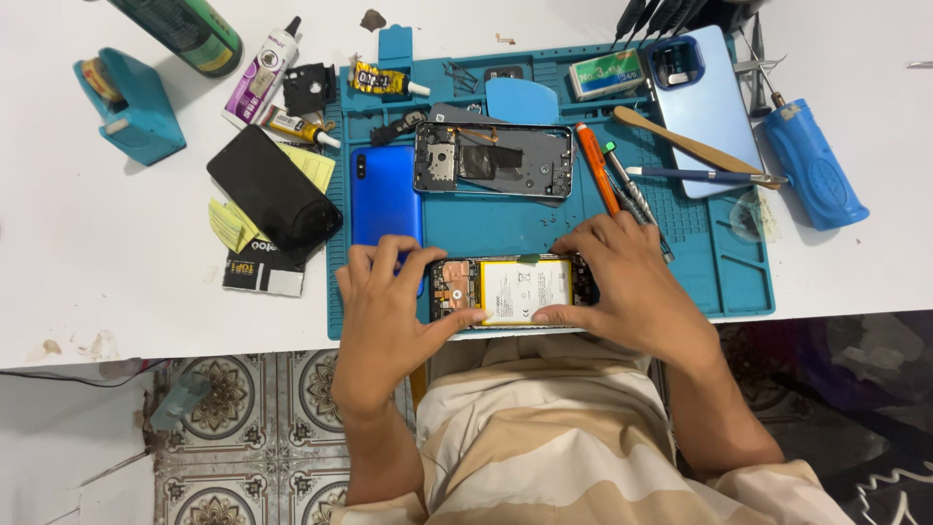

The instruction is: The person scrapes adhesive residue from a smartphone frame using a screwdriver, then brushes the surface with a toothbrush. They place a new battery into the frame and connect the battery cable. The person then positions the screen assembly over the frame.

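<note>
Here the white bench (97,243) carries a teal mat (505,228). At the mat's near edge lies an opened phone (513,290) with its white battery (525,290) showing. The left hand (384,321) grips the phone's left end, thumb on the near edge; the right hand (632,287) clasps the right end. Behind it lie a blue cover (386,194), an empty frame (493,160) and an orange tool (596,165).

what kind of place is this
Probably a phone repair bench: an opened phone with its battery exposed lies on a teal repair mat, with a bare phone frame and glue tubes nearby.
</note>
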A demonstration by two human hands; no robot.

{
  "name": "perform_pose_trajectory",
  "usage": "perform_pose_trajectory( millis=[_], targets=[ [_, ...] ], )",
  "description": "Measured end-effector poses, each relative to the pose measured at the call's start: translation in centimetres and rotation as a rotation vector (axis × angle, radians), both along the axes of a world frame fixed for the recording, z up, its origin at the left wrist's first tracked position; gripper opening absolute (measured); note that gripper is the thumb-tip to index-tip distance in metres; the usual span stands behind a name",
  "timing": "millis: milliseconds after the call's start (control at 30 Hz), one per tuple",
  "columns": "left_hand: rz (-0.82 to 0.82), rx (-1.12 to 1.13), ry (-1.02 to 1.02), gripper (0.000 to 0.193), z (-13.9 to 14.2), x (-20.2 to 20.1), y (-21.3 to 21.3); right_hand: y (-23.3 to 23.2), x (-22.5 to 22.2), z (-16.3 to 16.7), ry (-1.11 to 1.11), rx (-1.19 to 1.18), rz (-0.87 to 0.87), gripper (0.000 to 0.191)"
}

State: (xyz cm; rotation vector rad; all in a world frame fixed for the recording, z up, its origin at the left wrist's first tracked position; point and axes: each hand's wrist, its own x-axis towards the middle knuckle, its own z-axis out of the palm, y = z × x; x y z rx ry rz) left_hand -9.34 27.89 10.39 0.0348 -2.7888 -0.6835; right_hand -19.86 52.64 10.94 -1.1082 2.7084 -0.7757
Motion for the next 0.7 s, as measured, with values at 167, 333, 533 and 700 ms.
perform_pose_trajectory(
  millis=[167,333,533,700],
  targets=[
    [-0.058,0.058,0.039,0.068,0.5,0.1,-0.2,-0.1,-0.7,0.6,-0.126,-0.066,0.027,0.065],
    [-0.1,0.19,0.079,0.054,0.0,1.1,0.6,1.0,1.4,-0.8,-0.504,-0.184,-0.059,0.039],
    [0.042,0.771,0.257,0.039,-1.0,0.6,2.6,1.5,1.9,-2.6,-0.674,-0.746,-0.204,0.032],
    [0.144,0.583,0.084,0.037,-0.7,-0.3,2.4,1.7,1.2,-2.3,-0.566,-0.554,-0.239,0.036]
  ],
)
